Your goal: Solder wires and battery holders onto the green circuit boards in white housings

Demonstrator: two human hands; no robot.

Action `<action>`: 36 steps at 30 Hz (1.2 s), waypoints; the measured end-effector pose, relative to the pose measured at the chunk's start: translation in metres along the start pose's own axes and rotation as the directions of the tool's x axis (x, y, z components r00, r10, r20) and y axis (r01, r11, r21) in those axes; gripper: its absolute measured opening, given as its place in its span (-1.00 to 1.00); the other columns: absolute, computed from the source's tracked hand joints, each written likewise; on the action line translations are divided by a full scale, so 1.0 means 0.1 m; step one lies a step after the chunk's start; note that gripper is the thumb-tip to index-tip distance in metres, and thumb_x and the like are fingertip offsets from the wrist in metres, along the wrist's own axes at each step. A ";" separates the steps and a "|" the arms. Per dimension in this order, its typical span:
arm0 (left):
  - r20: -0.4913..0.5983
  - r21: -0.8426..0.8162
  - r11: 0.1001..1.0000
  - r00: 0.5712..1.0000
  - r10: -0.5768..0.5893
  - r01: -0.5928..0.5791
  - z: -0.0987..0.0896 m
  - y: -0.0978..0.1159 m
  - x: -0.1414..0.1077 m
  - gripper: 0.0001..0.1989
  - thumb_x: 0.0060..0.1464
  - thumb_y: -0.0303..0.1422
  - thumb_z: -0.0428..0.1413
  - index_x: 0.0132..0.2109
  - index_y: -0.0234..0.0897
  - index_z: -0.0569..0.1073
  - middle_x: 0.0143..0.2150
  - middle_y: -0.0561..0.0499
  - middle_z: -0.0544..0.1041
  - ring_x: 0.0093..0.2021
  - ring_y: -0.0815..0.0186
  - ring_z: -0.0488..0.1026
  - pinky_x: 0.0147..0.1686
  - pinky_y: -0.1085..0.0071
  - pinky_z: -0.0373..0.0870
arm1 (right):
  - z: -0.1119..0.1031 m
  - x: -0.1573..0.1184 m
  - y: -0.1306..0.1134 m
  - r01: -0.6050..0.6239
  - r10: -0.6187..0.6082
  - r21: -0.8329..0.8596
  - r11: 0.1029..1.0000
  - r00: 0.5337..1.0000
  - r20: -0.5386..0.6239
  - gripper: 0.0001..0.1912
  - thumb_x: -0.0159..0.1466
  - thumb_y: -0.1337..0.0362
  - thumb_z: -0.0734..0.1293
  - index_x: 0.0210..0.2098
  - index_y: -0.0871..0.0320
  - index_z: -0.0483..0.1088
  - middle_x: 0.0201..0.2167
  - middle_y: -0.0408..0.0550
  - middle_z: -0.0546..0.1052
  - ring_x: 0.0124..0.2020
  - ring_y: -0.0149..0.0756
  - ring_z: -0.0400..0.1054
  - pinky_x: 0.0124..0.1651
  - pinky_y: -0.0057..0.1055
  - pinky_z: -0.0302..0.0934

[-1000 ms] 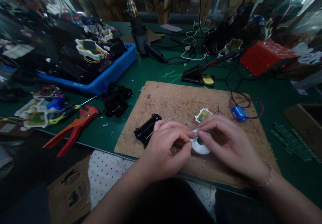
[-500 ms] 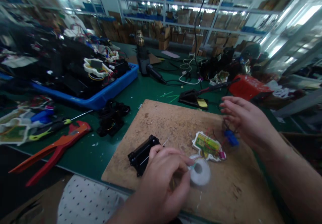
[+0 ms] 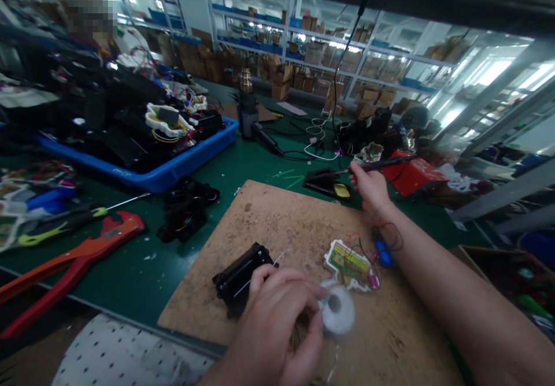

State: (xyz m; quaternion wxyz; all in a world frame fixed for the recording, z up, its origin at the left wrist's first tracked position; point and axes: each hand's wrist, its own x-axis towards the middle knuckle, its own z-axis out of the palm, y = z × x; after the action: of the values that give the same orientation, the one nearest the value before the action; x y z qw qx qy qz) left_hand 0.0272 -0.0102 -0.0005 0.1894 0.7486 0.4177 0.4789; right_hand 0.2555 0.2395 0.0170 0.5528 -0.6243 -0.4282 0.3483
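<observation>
Okay, got the left hand low over the brown board, with curled fingers bunched by the left edge of a white ring on it; can't tell whether gripping anything. Seeing a black housing just left, partly hidden by that hand, and a white-cased circuit board just past the ring. Got a blue cylinder beside the right forearm. Farther out, got the right hand with fingers wrapped around a soldering iron, near a black stand. On the green worktop, seeing a heat gun standing nozzle-up, plus a blue tray off left. Way back, seeing shelves with boxes.
</observation>
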 end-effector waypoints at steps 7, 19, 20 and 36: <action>0.093 -0.044 0.996 0.993 -0.067 0.072 -0.04 0.02 -0.05 -0.82 0.10 -0.58 0.09 -0.27 -0.17 0.38 -0.13 0.08 0.68 -0.07 0.17 0.56 0.03 0.11 0.21 | -0.77 -0.74 -0.39 0.266 -0.216 0.213 0.940 0.948 -0.232 -0.77 0.15 0.14 0.48 -0.30 0.17 0.50 -0.65 -0.31 0.33 -0.62 -0.56 0.15 -0.61 -0.61 -0.05; 0.109 -0.018 0.994 0.988 -0.110 0.112 -0.05 0.08 -0.07 -0.83 0.14 -0.57 0.12 -0.26 -0.17 0.39 -0.10 0.15 0.66 -0.01 0.20 0.53 0.06 0.10 0.14 | -1.01 -1.91 -0.11 0.224 -0.171 0.423 0.878 0.972 -0.160 -0.72 0.09 0.08 0.50 -0.37 0.15 0.49 -0.66 -0.29 0.32 -0.65 -0.54 0.16 -0.63 -0.62 0.08; 0.107 -0.019 0.993 0.987 -0.117 0.120 -0.05 0.09 -0.07 -0.83 0.14 -0.57 0.12 -0.26 -0.17 0.39 -0.11 0.15 0.67 -0.01 0.20 0.53 0.06 0.10 0.14 | -0.99 -1.93 -0.05 0.247 -0.199 0.406 0.880 0.967 -0.158 -0.70 0.15 0.04 0.48 -0.39 0.16 0.48 -0.66 -0.28 0.32 -0.67 -0.54 0.15 -0.65 -0.61 0.07; 0.095 -0.001 0.984 0.979 -0.178 0.179 -0.05 0.13 -0.03 -0.87 0.15 -0.51 0.18 -0.29 -0.17 0.45 -0.13 0.17 0.69 -0.03 0.23 0.56 0.07 0.09 0.23 | -0.96 -2.11 0.18 0.415 -0.407 0.170 0.894 0.910 -0.081 -0.86 0.09 0.24 0.44 -0.53 0.16 0.47 -0.65 -0.20 0.43 -0.72 -0.43 0.23 -0.74 -0.48 0.02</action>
State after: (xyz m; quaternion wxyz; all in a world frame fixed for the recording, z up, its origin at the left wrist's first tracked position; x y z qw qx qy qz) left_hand 0.0279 -0.0207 0.0086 0.2548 0.7289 0.4714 0.4262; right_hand 0.2630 0.0070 0.0054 0.6779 -0.4736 -0.5046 0.2479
